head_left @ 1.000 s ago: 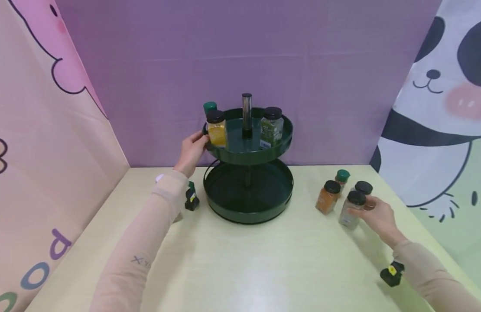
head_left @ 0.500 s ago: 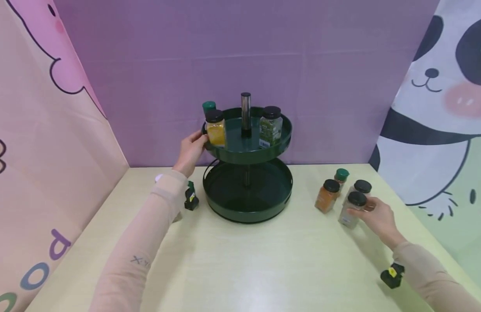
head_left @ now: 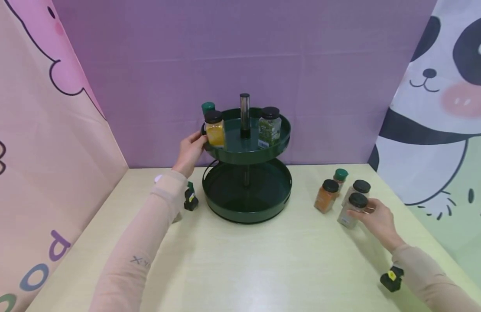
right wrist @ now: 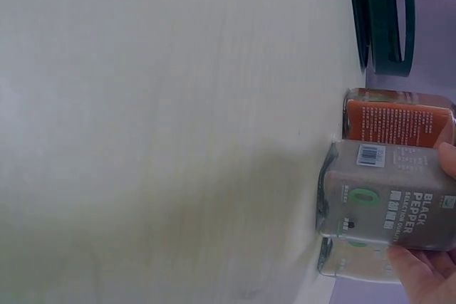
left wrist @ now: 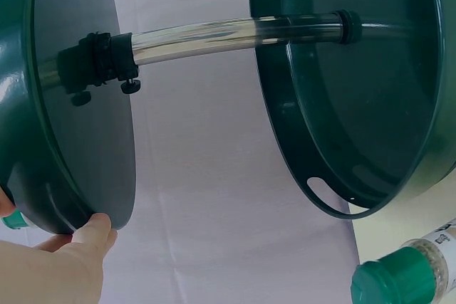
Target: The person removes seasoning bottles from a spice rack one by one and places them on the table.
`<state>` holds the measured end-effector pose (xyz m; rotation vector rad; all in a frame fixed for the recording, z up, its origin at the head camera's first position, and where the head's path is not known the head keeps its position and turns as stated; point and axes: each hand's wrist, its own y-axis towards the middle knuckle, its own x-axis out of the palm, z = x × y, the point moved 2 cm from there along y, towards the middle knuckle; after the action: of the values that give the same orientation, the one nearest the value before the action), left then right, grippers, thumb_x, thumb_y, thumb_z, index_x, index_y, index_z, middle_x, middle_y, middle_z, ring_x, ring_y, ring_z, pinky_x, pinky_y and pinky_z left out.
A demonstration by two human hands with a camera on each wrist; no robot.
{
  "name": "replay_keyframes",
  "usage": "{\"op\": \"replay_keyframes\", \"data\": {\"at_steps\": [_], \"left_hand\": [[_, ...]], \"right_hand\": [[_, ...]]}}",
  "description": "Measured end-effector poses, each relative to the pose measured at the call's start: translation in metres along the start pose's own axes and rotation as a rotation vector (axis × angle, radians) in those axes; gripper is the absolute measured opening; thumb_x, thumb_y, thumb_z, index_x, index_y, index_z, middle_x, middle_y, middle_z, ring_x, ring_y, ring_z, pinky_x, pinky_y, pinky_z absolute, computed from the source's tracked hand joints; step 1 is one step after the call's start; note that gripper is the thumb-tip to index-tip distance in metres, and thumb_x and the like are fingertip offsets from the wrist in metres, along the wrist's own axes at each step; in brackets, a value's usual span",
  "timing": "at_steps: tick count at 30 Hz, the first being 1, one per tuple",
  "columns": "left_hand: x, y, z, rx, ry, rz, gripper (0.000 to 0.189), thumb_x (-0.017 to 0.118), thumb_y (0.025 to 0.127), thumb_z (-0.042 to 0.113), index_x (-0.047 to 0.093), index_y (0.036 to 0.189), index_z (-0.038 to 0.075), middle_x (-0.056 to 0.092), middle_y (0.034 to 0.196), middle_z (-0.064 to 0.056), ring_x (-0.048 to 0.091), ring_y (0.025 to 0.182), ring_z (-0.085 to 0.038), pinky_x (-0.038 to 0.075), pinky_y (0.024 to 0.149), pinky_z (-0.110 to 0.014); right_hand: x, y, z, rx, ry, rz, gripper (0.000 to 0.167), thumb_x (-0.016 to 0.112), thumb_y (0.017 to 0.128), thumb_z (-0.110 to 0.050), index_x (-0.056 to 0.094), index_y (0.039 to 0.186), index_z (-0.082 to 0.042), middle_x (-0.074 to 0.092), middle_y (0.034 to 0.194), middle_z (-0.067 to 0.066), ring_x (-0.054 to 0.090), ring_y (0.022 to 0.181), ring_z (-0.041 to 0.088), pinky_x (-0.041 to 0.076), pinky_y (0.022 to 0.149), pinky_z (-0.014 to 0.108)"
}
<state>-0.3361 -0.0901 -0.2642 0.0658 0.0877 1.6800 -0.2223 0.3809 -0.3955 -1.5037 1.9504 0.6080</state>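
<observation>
My left hand (head_left: 191, 152) grips the left rim of the upper tray (head_left: 246, 157) of a dark green two-tier turntable; the left wrist view shows fingers around its edge. Beside that hand, a yellow spice jar (head_left: 216, 135) stands on the upper tray, partly covering a green-capped jar (head_left: 208, 107). A jar of green herbs (head_left: 269, 132) stands farther right. My right hand (head_left: 380, 220) holds a grey black-pepper jar (right wrist: 385, 194) with a black cap, leaning slightly right. Close around it are an orange spice jar (head_left: 325, 200), another black-capped jar (head_left: 360, 186) and a green-capped jar (head_left: 340, 176).
The lower tray (head_left: 246, 216) bears nothing. A green-capped jar (left wrist: 395, 277) stands left of the turntable, mostly hidden by my sleeve in the head view. Small black blocks with yellow marks show near each wrist. A purple cloth wall (head_left: 326, 86) closes the back.
The black-pepper jar in my right hand has tilted a little more to the right. My left hand keeps its grip on the upper tray's rim; the view has shifted slightly.
</observation>
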Motion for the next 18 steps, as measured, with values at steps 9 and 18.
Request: {"op": "replay_keyframes", "data": {"at_steps": [9,18], "left_hand": [[-0.0006,-0.0004,0.0014,-0.002,-0.003,-0.005,0.047,0.046,0.093,0.015,0.04,0.138,0.006,0.043,0.14,-0.009,0.043,0.124,-0.016,0.036,0.104,-0.026],[-0.0004,-0.0008,0.0002,0.002,-0.004,-0.001,0.046,0.046,0.092,0.015,0.042,0.137,0.006,0.045,0.138,-0.009,0.046,0.12,-0.016,0.038,0.103,-0.026]], "right_hand": [[0.0004,-0.0002,-0.0012,-0.012,0.017,-0.01,0.089,0.065,0.081,-0.044,0.023,0.136,0.012,0.032,0.134,0.038,0.038,0.12,0.049,0.037,0.097,0.056],[-0.0003,-0.0008,-0.0007,-0.071,0.018,-0.038,0.083,0.062,0.084,-0.039,0.023,0.133,0.016,0.034,0.13,0.04,0.038,0.118,0.05,0.037,0.097,0.056]]}}
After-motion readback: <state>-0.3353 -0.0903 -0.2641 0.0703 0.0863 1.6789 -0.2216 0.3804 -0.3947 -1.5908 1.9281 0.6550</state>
